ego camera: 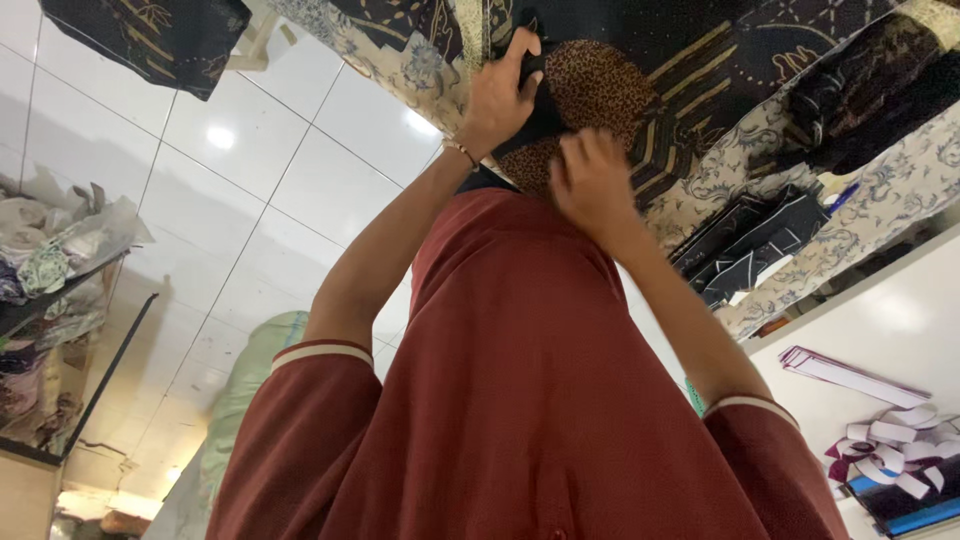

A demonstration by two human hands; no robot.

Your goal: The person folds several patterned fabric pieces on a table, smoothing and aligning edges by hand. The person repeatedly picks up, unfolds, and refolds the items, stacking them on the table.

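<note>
My left hand (497,92), with a thin bracelet at the wrist, is closed on a black piece of cloth (540,112) at the top middle. That cloth lies on a brown speckled batik fabric (600,85). My right hand (590,178) is blurred just below and to the right, its fingers curled at the edge of the same brown fabric. Whether it pinches the fabric is unclear. Both arms reach out from my dark red shirt (520,400), which fills the lower part of the view.
Dark patterned batik cloth (730,60) with a pale floral border covers the work surface ahead. Cut dark fabric pieces (750,240) are stacked at the right. A white table (880,320) holds paper strips (890,440). At the left are a white tiled floor (260,180), a cloth-filled shelf (50,280) and a green sack (250,380).
</note>
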